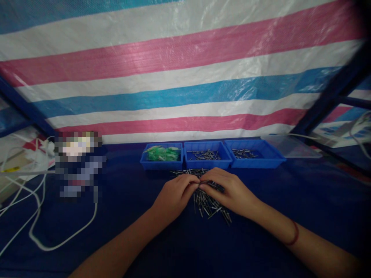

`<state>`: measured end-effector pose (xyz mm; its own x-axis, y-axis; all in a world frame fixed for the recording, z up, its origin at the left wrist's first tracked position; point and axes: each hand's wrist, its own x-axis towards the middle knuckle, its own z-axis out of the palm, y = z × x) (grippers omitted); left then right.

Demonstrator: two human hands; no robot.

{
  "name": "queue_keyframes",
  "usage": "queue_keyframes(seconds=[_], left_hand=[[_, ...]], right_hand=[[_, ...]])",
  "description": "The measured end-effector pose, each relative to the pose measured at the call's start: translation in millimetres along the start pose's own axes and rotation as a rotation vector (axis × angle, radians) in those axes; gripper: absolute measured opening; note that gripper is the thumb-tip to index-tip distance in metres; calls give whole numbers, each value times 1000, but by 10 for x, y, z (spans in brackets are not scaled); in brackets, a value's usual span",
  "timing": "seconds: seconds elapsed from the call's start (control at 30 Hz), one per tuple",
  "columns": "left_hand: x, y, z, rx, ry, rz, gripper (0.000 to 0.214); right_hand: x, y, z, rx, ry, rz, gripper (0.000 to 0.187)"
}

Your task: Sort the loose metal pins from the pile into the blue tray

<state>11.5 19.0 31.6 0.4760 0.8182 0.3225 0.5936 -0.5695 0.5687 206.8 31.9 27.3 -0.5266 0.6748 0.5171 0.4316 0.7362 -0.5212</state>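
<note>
Blue bins [256, 162] hold green plastic [164, 153] and metal pins [207, 155].

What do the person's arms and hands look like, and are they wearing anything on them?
The left hand and right hand are both bare, with no gloves. No sleeves show on the left forearm or the right forearm. A thin, dark red band goes around the right forearm. No band shows on the left one.

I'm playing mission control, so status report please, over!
Left grip and right grip pinched, close together, over loose metal pins. Anything held: can't tell. Grips hide some pins; three blue bins beyond.
</note>
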Motion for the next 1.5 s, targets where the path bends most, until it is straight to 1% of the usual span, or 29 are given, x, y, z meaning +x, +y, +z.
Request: queue_keyframes(seconds=[0.17, 0.23, 0.3, 0.37, 0.5, 0.73, 0.9, 1.17, 1.33, 1.5], left_hand=[[0, 7, 37, -184, 69, -112, 10], [1, 3, 52, -253, 69, -143, 12], [5, 12, 60, -306, 42, -151, 15], [11, 32, 58, -303, 7, -143, 18], [22, 71, 45, -220, -44, -121, 20], [28, 81, 51, -214, -50, -96, 21], [31, 89, 57, -208, -55, -108, 20], [29, 48, 54, -223, -6, -147, 20], [30, 12, 48, -188, 74, -151, 15], [38, 1, 28, -157, 152, -113, 11]], right_hand=[[-5, -36, 30, 178, 105, 173, 11], [-5, -44, 40, 225, 143, 219, 12], [-4, -53, 52, 258, 168, 243, 13], [-2, -64, 60, 278, 179, 252, 14], [2, -84, 57, 293, 171, 263, 16], [-2, -93, 44, 300, 181, 259, 16], [-8, -90, 40, 276, 174, 236, 17], [-13, -84, 34, 253, 181, 209, 15], [-16, -76, 37, 254, 183, 212, 12], [-16, -50, 52, 261, 185, 246, 11]])
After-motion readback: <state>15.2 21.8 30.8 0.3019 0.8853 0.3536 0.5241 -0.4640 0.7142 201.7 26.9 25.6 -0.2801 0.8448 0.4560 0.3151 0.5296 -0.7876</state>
